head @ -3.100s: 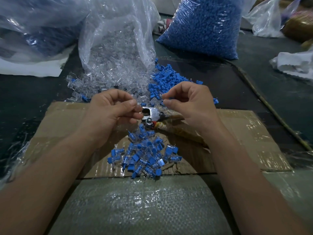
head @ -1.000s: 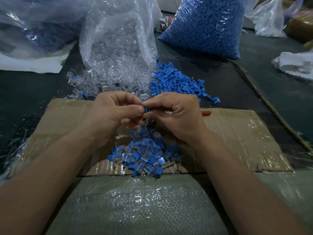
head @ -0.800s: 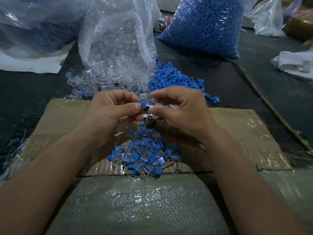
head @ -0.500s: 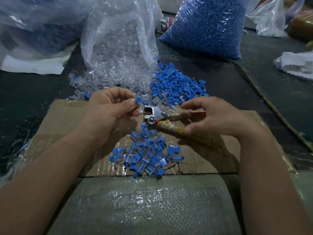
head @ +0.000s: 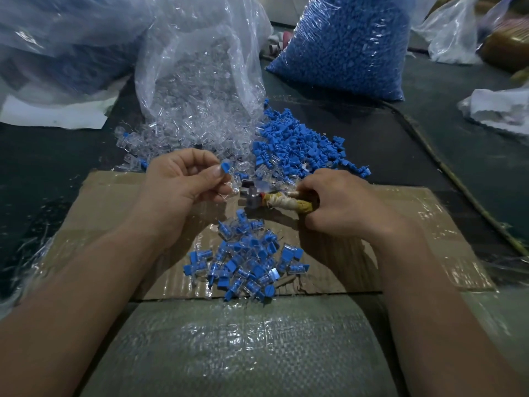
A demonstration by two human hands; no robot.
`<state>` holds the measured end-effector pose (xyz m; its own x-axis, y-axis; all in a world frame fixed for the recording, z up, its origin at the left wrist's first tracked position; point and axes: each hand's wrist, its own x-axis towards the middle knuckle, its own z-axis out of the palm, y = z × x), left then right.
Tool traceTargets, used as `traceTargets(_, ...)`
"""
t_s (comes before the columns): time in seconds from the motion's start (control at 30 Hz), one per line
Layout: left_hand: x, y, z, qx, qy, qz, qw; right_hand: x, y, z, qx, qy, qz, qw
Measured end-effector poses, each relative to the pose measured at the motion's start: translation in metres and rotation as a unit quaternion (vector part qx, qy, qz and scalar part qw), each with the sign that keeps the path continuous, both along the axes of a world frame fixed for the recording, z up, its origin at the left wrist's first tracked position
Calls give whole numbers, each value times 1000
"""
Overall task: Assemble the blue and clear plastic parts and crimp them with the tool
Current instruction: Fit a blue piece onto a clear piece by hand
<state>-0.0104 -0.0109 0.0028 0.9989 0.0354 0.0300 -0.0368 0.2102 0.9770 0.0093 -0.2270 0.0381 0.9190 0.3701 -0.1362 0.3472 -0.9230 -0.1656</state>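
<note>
The right hand [head: 340, 204] has left the left hand [head: 177, 190] — now gripping the tool [head: 274, 200].

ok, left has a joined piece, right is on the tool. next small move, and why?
Probably move the piece slightly right and down into the tool's metal head. The left hand pinches it just up-left of the head, not yet in it, and the right hand grips the wrapped handles, ready to squeeze.

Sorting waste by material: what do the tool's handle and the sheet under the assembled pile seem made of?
Tool handle: seemingly wrapped in frayed, matte cloth strips, white and tan. Sheet: brown corrugated cardboard, glossy where clear tape seems to cover it.
</note>
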Motion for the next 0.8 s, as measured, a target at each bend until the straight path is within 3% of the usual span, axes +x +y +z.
traceTargets(0.13,-1,0,2,-2,-8,7,1000,1,0,-3,13,-10,-10,1000)
traceTargets(0.47,0,-3,-2,29,-63,35,997,-3,7,-3,202,-63,-32,977)
traceTargets(0.8,0,-5,-2,45,-91,49,994,-5,12,-5,204,-39,-19,978)
